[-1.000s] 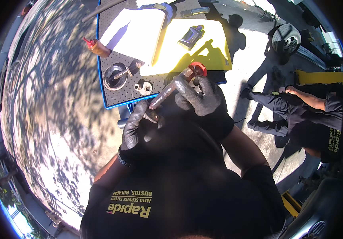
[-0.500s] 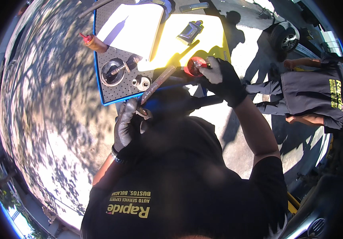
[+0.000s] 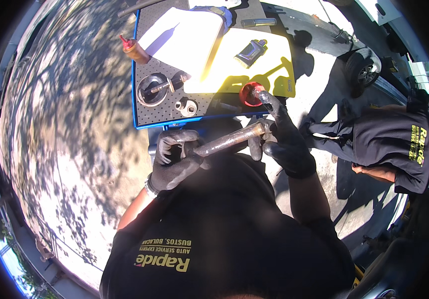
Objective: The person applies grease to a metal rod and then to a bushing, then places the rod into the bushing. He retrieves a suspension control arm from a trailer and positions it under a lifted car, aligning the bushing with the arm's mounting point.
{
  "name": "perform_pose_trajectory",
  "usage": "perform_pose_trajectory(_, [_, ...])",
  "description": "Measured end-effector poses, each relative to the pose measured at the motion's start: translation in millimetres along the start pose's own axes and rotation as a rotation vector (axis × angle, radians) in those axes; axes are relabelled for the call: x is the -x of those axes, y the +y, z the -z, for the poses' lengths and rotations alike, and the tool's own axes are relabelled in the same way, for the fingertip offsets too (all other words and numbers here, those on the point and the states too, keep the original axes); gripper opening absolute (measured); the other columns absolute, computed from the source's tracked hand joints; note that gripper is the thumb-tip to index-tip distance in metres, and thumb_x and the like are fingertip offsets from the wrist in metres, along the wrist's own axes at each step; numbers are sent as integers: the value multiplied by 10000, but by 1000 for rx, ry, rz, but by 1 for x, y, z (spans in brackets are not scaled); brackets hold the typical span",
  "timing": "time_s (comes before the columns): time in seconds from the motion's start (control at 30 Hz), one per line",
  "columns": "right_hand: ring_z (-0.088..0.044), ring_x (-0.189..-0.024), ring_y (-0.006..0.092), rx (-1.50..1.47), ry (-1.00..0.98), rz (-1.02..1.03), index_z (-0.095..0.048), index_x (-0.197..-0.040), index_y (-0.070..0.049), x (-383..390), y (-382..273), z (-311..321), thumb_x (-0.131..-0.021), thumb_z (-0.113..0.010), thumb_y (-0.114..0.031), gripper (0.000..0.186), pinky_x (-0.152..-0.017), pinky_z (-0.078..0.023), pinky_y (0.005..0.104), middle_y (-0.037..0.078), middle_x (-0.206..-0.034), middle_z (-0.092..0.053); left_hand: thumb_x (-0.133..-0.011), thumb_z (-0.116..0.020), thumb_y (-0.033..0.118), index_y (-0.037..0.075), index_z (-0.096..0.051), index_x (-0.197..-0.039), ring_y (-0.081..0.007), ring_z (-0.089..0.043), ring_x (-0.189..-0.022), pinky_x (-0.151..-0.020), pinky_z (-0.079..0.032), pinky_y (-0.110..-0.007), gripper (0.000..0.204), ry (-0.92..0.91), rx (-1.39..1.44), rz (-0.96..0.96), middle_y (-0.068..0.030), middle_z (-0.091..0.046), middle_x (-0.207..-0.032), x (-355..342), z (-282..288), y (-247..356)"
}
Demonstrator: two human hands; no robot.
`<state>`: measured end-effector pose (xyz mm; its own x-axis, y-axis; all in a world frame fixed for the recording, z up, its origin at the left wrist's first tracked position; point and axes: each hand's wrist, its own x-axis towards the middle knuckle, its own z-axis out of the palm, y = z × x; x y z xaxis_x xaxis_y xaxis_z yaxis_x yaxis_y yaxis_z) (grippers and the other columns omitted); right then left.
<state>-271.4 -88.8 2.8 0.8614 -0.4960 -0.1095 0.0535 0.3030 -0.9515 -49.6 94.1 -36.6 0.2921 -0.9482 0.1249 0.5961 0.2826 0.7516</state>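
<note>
In the middle, a long metal rod [image 3: 229, 141] with a threaded right half lies tilted between my hands. My left hand [image 3: 174, 162], in a dark glove, is closed around its lower left end. My right hand [image 3: 292, 144], also gloved, has its lower fingers around the threaded end. Its index finger points up, with dark shiny grease [image 3: 264, 95] on the tip. That fingertip is beside a small red cup [image 3: 248, 94] at the table's near edge. Left of the cup stand small metal cylinder fittings [image 3: 188, 107]. A round black dish [image 3: 149, 98] holds a metal stud part [image 3: 157, 88].
A perforated table [image 3: 119, 119] with a blue rim bears a brown squeeze bottle [image 3: 137, 52], a white panel [image 3: 184, 45], a yellow board [image 3: 285, 50], a black bottle [image 3: 251, 53] and a dark tube [image 3: 258, 22]. At right are a person [image 3: 384, 144] and a wheel [image 3: 363, 70].
My right hand has come from the red cup toward me onto the rod, grease on its fingertip. The rod has swung to a flatter slant, its threaded end now at the right.
</note>
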Motion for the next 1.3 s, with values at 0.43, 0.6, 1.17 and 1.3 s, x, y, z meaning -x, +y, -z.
perform_pose_trajectory(0.43, [-613, -724, 211, -745, -52, 254, -459, -1532, -55, 15, 12, -18, -951, -694, -120, 630, -690, -499, 366, 113, -862, -646, -704, -965, 95, 76, -611, -1411, -279, -729, -964, -816, -609, -389, 790, -270, -872, -473, -192, -696, -1187, -24, -9, 33])
perform_pose_trajectory(0.6, [-643, -709, 197, 668, 398, 567, -504, -1490, 7, 10, -5, -19, -891, -702, 1, 630, -663, -543, 337, 113, -853, -644, -706, -945, 101, 12, -693, -1089, -292, -724, -761, -694, -594, -412, 466, -342, -1614, -839, -160, -717, -1050, -34, -28, 64])
perform_pose_trajectory(1.17, [-750, -830, 306, 898, 377, 543, -574, -1451, -61, -19, 2, -48, -838, -749, -83, 638, -747, -602, 370, 154, -964, -743, -749, -843, 107, -104, -646, -1102, -216, -601, -554, -557, -517, -327, 456, -438, -1633, -670, -32, -607, -678, -45, -32, 69])
perform_pose_trajectory(1.3, [-762, -924, 356, 1068, 136, 610, -595, -1420, -70, -19, 4, -66, -830, -742, -78, 608, -766, -617, 377, 174, -1009, -739, -861, -784, 103, 76, -670, -1198, -307, -653, -771, -678, -528, -434, 356, -446, -1651, -636, -156, -666, -1022, -49, -30, 68])
